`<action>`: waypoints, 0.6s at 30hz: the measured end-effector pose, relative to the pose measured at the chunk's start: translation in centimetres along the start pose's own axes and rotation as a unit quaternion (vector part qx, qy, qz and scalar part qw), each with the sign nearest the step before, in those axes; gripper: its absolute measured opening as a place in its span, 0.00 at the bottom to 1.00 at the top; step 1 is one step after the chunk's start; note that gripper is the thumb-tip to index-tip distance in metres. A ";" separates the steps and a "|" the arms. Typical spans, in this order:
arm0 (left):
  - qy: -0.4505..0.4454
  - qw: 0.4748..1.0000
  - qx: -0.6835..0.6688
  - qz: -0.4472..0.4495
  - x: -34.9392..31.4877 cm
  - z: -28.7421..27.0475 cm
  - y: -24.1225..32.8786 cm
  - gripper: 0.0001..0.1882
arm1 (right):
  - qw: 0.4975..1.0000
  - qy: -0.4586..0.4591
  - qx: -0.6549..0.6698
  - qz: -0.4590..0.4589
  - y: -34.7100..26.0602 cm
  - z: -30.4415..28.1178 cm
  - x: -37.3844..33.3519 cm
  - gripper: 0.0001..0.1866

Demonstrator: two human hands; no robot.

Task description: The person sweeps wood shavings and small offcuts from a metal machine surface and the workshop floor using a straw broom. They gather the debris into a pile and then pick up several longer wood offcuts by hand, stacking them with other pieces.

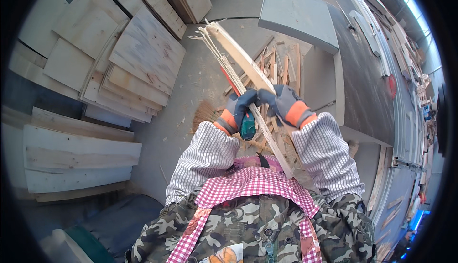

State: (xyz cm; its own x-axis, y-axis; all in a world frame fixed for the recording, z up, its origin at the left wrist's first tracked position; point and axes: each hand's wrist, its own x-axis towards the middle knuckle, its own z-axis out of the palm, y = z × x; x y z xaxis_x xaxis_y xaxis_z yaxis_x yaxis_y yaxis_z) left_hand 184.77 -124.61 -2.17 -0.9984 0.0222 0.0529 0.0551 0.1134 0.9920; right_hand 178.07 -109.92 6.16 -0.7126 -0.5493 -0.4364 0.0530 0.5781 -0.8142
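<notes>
Both my hands wear dark grey work gloves with orange cuffs. My left hand (237,110) is closed round a thin, pale wood strip (268,136) whose far end is frayed into splinters. Along that strip, beyond the hand, lies a narrow red piece (230,79). A dark green object (247,126) shows just below the same hand; I cannot tell whether the two belong together. My right hand (282,104) grips a wider wooden slat (241,57), slanting up to the left, close beside the strip. The hands nearly touch each other; most fingertips are hidden.
Scrap wood pieces (281,67) lie heaped on the floor beyond and below my hands, with a straw broom (204,115) at their left. Stacks of plywood sheets (143,48) stand left. To the right is a grey machine table (367,86), with a grey panel (298,15) at its far end.
</notes>
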 end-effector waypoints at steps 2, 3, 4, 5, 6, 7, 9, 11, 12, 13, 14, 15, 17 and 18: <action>0.004 0.984 0.009 0.177 -0.8 1.4 -1.3 0.18 | 0.978 0.118 -0.162 -0.054 0.8 -0.5 2.2 0.22; 0.005 0.976 0.005 0.219 -1.0 1.9 -2.0 0.18 | 0.960 0.131 -0.236 -0.076 1.0 -0.7 3.2 0.24; -0.005 0.984 -0.022 0.177 -1.0 2.0 -2.6 0.19 | 0.940 0.122 -0.304 -0.095 1.1 -0.9 4.1 0.25; 0.007 0.989 -0.032 0.147 -1.0 2.0 -3.2 0.20 | 0.934 0.128 -0.329 -0.053 1.2 -1.0 4.9 0.26; -0.008 0.987 -0.098 0.127 -0.9 2.0 -3.6 0.20 | 0.922 0.140 -0.361 -0.005 1.2 -0.8 5.6 0.26; -0.011 0.992 -0.072 0.104 -0.9 1.9 -3.9 0.21 | 0.910 0.153 -0.384 -0.028 1.2 -0.4 6.1 0.26; -0.006 0.999 0.001 0.051 -0.6 1.9 -4.2 0.20 | 0.916 0.080 -0.392 0.007 1.1 0.7 7.0 0.25; 0.032 0.990 0.052 0.124 -0.6 2.1 -4.3 0.10 | 0.931 0.038 -0.362 0.031 1.3 1.6 7.4 0.25; 0.029 0.992 0.062 0.102 -0.7 2.1 -4.3 0.11 | 0.920 0.074 -0.383 0.031 1.5 1.7 7.4 0.26; 0.034 0.989 0.048 0.139 -1.1 2.0 -4.3 0.11 | 0.915 0.082 -0.395 0.019 1.9 1.6 7.2 0.26; 0.039 0.984 0.032 0.172 -1.7 2.0 -4.3 0.10 | 0.908 0.077 -0.411 0.023 2.3 1.3 6.9 0.27; 0.043 0.968 0.012 0.247 -2.4 2.1 -4.3 0.10 | 0.938 0.062 -0.338 0.052 2.8 0.9 6.5 0.28; 0.066 0.881 -0.423 -0.204 -2.8 1.5 -4.7 0.10 | 0.980 -0.036 -0.177 0.087 4.3 0.2 5.5 0.27; 0.065 0.813 -0.523 -0.247 -2.8 0.8 -5.0 0.10 | 0.989 -0.074 -0.074 0.103 5.1 0.1 4.9 0.27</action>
State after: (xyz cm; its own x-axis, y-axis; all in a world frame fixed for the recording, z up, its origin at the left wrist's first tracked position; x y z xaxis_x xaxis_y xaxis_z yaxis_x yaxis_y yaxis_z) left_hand 187.28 -124.48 -7.38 -0.8919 0.1166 -0.4370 -0.3277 -0.8324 0.4469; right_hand 174.91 -109.73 -0.22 -0.5871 -0.4858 -0.6475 0.0755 0.7636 -0.6413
